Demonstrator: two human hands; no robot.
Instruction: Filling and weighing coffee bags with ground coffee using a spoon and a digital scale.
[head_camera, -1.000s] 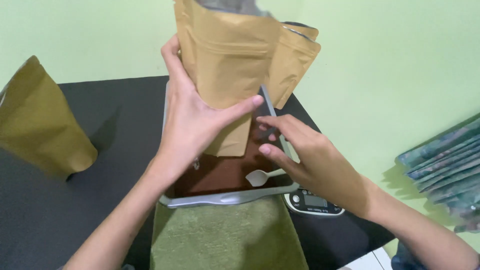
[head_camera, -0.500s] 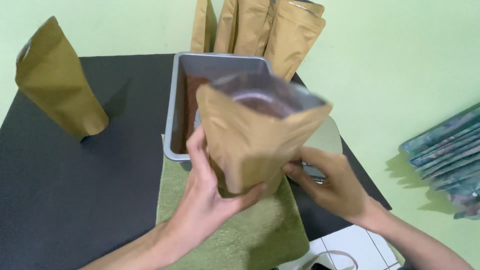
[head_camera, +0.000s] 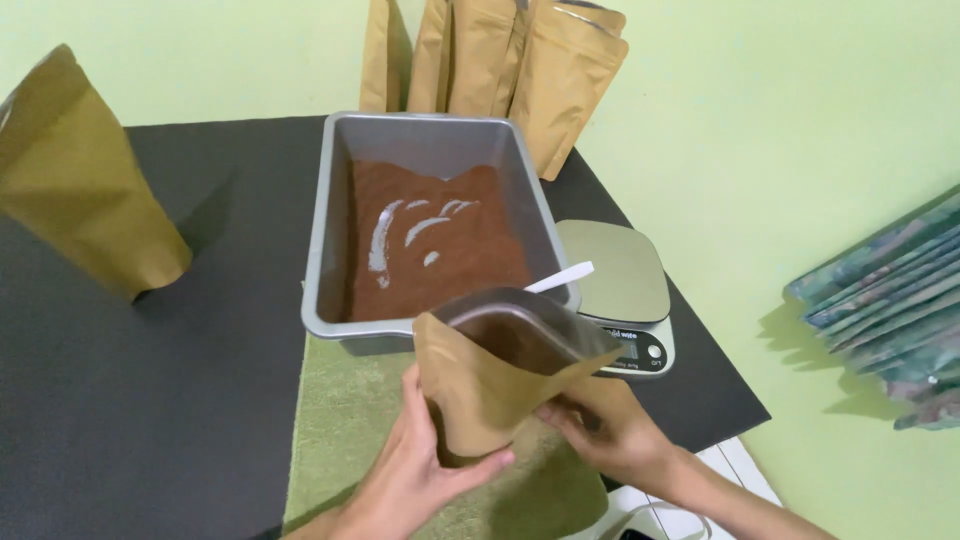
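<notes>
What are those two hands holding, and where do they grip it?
An open brown pouch: the left hand wraps its lower left side, the right hand grips its lower right edge.

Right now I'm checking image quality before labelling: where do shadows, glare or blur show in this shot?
Head view: soft, even light; the standing pouch at left casts a shadow rightwards on the black table. Pale glare streaks mark the brown powder in the grey tray. The held pouch, left hand and right hand look sharp; frame edges bend slightly.
</notes>
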